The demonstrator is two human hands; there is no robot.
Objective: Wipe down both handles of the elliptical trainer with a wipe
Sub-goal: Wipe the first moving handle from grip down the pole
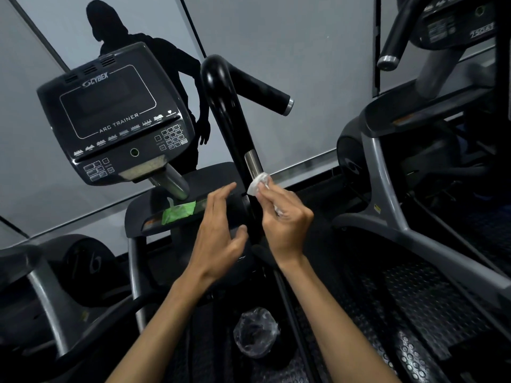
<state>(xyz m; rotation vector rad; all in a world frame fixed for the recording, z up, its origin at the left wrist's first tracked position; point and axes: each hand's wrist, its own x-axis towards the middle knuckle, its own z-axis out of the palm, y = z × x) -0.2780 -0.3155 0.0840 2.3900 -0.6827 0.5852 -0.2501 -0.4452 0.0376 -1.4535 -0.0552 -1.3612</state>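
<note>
Right hand [284, 217]: pinches a crumpled white wipe [258, 184] against the black handle [232, 125], just below its metal sensor strip [253, 164].
Left hand [221, 230]: fingers straight and relaxed, holding nothing, just left of the handle.
Console [110, 114]: left of the handle.
Green pack [178, 212]: on the tray beneath the console.
</note>
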